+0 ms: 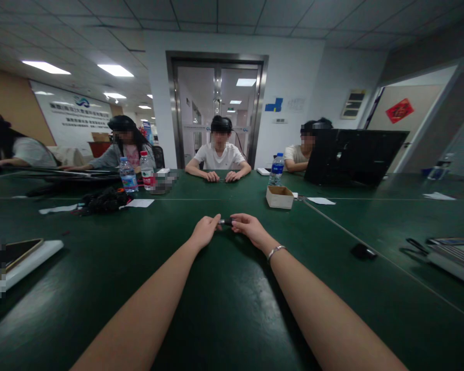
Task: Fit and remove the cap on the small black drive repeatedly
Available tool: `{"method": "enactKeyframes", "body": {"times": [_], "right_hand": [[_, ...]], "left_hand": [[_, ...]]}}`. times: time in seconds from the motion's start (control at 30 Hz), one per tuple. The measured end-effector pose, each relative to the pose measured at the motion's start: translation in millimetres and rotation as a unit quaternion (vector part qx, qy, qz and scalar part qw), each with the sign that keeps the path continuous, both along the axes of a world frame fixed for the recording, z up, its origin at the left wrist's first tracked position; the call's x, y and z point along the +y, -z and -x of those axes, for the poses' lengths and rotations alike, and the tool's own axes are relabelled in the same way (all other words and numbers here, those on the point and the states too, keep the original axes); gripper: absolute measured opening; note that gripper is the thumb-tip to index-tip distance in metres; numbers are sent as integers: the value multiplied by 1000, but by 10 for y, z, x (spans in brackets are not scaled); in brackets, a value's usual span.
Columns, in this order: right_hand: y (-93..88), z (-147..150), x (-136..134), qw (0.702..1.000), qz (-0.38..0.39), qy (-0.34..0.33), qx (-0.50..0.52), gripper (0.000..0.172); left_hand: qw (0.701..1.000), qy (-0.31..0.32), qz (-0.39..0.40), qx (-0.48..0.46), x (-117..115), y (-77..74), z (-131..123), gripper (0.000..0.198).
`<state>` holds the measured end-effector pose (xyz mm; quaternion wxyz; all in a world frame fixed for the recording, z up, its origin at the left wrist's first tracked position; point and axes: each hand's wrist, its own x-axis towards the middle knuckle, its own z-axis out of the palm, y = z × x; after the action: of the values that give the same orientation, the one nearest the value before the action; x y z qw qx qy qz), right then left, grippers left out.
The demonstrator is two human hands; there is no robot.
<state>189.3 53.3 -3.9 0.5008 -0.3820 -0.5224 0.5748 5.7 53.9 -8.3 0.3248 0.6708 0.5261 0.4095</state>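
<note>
Over the middle of the green table (216, 309), the two hands of the person meet at one small dark piece (227, 222), which has a shiny, metal-looking end. The left hand (206, 231) pinches this shiny end, at the left, between the thumb and the fingers. The right hand (251, 230) has its fingertips closed on the black end, at the right. The piece lies nearly level between them, and it is too small to tell exactly what it is. On the right wrist there is a silver bracelet (275, 253).

A little farther and to the right stands a small open box (279, 201), apart from the hands. Just behind it is a bottle with blue label (277, 169). To the right, on the near side, lies a black rounded object (364, 251). Far left, two more bottles (128, 178) stand beside each other, with a black tangled heap (102, 201) in front of them. At the far side, a co-worker in a white shirt (219, 156) sits facing, with both hands at the table edge. Far right stands a black monitor (351, 154).
</note>
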Motion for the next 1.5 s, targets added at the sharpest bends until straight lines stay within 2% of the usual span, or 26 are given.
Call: {"method": "enactKeyframes", "body": {"times": [0.1, 0.17, 0.2, 0.27, 0.37, 0.43, 0.53, 0.63, 0.77, 0.83, 0.9, 1.0, 1.13, 1.23, 1.33, 1.43, 1.5], "right_hand": [[0, 0, 1, 1000, 6, 4, 6, 25], [2, -1, 4, 1000, 6, 1, 8, 24], [3, 0, 5, 1000, 6, -1, 5, 24], [3, 0, 6, 1000, 3, -3, 0, 23], [1, 1, 6, 1000, 6, 1, -1, 21], [0, 1, 6, 1000, 9, 2, 2, 21], [1, 0, 7, 1000, 9, -1, 2, 21], [0, 0, 5, 1000, 8, -4, -2, 21], [1, 3, 3, 1000, 5, -5, -2, 21], [6, 5, 8, 1000, 2, -4, -3, 21], [11, 5, 13, 1000, -1, -3, -5, 21], [13, 2, 14, 1000, 2, -3, -7, 21], [7, 1, 8, 1000, 0, -9, -8, 22], [6, 6, 5, 1000, -2, -10, -11, 22], [2, 10, 2, 1000, 0, -12, -13, 22], [-9, 14, -4, 1000, 5, -10, -10, 21], [-19, 18, -9, 1000, 8, -9, -10, 20]], "left_hand": [[999, 7, -51, -5, -11, 14, 8, 33], [998, 2, -55, -37, 3, 33, 17, 47], [998, 2, -42, -42, 13, 40, 21, 46], [1000, 12, -7, -27, 30, 47, 24, 38], [1000, 22, -9, 11, 39, 50, 19, 42], [999, 14, -33, 0, 34, 51, 16, 29], [999, 0, -31, -25, 23, 41, 19, 32], [1000, 10, -6, 1, 23, 33, 29, 38], [999, 25, -34, -30, 37, 66, 35, 24], [997, 25, -35, -66, 34, 77, 33, 37], [996, 26, -34, -76, 17, 64, 28, 39], [998, 29, -30, -36, -18, 10, 21, 22], [999, 16, -23, 18, -45, -44, 20, 35], [998, 10, -49, 38, -50, -53, 24, 32], [998, 16, -44, 52, -57, -57, 27, 38], [998, 15, -52, 41, -66, -60, 25, 31], [997, 19, -54, 53, -69, -58, 24, 34]]}}
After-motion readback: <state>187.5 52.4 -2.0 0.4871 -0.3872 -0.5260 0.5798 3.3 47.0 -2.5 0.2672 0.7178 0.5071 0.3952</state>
